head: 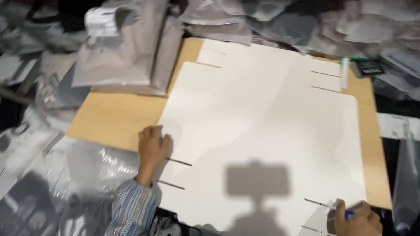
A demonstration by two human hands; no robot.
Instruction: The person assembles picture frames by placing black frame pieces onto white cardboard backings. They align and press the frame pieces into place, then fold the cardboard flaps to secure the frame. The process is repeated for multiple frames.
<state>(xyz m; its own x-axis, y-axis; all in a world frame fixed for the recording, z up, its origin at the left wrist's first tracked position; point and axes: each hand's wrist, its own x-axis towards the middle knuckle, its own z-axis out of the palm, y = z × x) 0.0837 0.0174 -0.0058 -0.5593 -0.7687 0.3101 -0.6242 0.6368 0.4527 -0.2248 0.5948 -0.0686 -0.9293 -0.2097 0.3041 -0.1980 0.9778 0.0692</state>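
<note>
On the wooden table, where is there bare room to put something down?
The table is bare left of the white cardboard sheet, between the grey bags and the left hand. A narrow strip runs along its right edge. The sheet's middle is free. The far edge is crowded with bags; the right hand holds the near corner.

At the lower left of the frame the left hand (153, 146) comes out of a long sleeve (131, 209) striped in blue, purple and grey, while the right hand (356, 218) at the lower right shows no sleeve.

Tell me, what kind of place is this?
Probably a packing or mailing room: heaps of grey plastic bags surround a wooden table where a flat white cardboard sheet lies under both hands.
</note>
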